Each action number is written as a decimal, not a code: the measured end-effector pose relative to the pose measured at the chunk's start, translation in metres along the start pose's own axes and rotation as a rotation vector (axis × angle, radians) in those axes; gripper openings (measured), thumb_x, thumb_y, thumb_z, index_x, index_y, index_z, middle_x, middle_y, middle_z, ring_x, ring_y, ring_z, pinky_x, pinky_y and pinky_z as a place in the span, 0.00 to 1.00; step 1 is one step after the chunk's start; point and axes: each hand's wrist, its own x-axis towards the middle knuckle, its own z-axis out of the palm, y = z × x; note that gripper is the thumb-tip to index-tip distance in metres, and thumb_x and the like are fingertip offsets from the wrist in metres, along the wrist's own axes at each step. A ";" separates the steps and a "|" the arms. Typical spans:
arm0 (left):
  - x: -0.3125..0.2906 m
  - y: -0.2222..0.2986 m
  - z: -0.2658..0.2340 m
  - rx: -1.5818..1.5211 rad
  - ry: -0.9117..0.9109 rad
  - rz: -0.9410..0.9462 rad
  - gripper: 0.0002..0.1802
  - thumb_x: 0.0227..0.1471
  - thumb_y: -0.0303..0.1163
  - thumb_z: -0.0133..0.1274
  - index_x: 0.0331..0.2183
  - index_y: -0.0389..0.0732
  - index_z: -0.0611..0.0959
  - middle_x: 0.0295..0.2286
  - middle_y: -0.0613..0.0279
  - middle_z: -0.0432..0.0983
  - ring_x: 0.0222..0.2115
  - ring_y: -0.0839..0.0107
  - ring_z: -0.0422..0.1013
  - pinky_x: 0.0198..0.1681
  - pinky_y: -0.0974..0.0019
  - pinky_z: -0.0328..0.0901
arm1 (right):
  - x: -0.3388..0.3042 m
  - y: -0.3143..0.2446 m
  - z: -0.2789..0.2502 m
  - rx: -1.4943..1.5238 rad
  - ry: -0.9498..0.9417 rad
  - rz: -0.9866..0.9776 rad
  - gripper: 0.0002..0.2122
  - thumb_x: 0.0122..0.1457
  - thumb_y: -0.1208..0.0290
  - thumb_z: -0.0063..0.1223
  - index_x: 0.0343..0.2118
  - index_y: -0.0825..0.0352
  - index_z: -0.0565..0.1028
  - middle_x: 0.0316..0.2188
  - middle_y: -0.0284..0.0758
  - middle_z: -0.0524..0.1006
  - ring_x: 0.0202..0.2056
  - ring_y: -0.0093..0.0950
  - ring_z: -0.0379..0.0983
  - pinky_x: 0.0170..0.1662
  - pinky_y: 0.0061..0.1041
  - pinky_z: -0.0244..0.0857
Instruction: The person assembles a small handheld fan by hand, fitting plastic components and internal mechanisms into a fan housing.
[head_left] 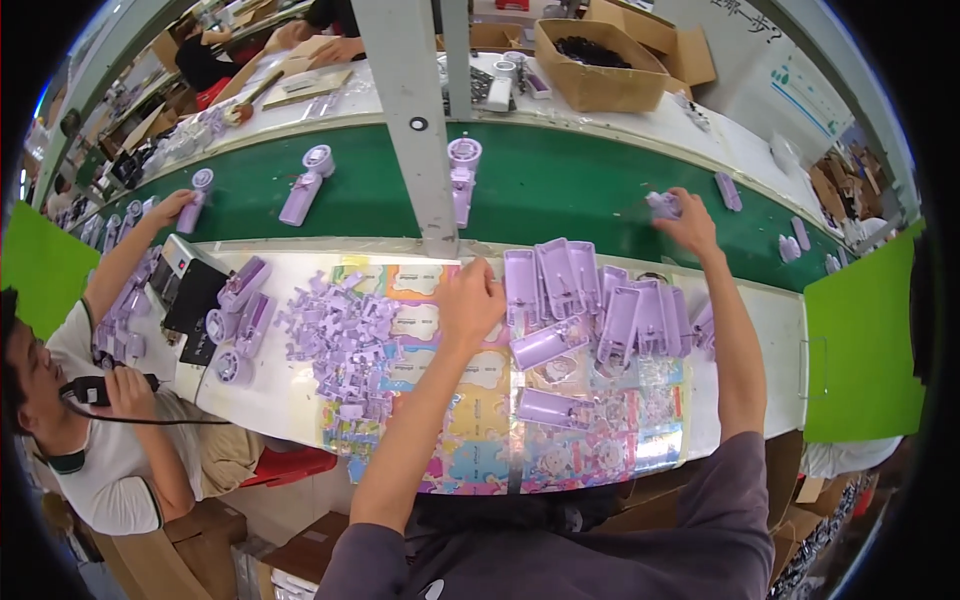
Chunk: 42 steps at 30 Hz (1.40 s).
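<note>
My right hand (692, 228) reaches over the green conveyor belt (560, 190), its fingers closed on a small lavender plastic part (663, 205). My left hand (473, 303) is curled over the table at the left edge of several lavender half-shells (565, 280). Whatever its fingers hold, if anything, is hidden. Further left lies a heap of small lavender plastic clips (345, 335). Closer to me, two more half-shells rest on the colourful table cover: one tilted shell (548, 343) and one lying nearly level (553, 408).
Lavender handheld fan bodies, such as one fan (308, 185), lie along the belt. A white upright post (408, 120) rises ahead of me. At left, a co-worker (100, 410) reaches to the belt and holds a black tool (105, 388). A cardboard box (600, 70) stands beyond.
</note>
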 end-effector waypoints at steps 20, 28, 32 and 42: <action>-0.150 0.021 -0.157 -1.455 0.350 -0.632 0.22 0.58 0.29 0.52 0.53 0.38 0.69 0.44 0.56 0.74 0.41 0.69 0.75 0.45 0.67 0.72 | -0.248 -0.302 -0.045 0.938 -0.807 -0.808 0.25 0.52 0.74 0.63 0.55 0.63 0.73 0.41 0.41 0.71 0.40 0.39 0.73 0.44 0.33 0.71; -0.205 -0.010 -0.190 -1.353 0.154 -0.543 0.22 0.48 0.22 0.55 0.47 0.38 0.73 0.46 0.54 0.73 0.45 0.68 0.73 0.51 0.65 0.68 | -0.226 -0.324 0.077 0.582 -0.274 -0.945 0.14 0.53 0.77 0.58 0.45 0.65 0.77 0.48 0.39 0.74 0.51 0.40 0.71 0.54 0.36 0.67; -0.212 -0.002 -0.189 -1.252 0.131 -0.633 0.28 0.49 0.22 0.59 0.54 0.35 0.76 0.49 0.57 0.74 0.48 0.69 0.71 0.54 0.65 0.65 | -0.230 -0.318 0.074 0.552 -0.217 -1.007 0.07 0.55 0.74 0.59 0.37 0.66 0.76 0.44 0.38 0.74 0.47 0.39 0.72 0.50 0.35 0.69; -0.198 0.010 -0.166 -0.959 -0.254 -0.465 0.29 0.50 0.22 0.63 0.55 0.31 0.78 0.48 0.57 0.78 0.43 0.76 0.73 0.47 0.72 0.68 | -0.273 -0.271 -0.053 1.076 -0.634 -0.328 0.08 0.68 0.71 0.45 0.43 0.69 0.72 0.33 0.38 0.78 0.29 0.26 0.78 0.35 0.27 0.71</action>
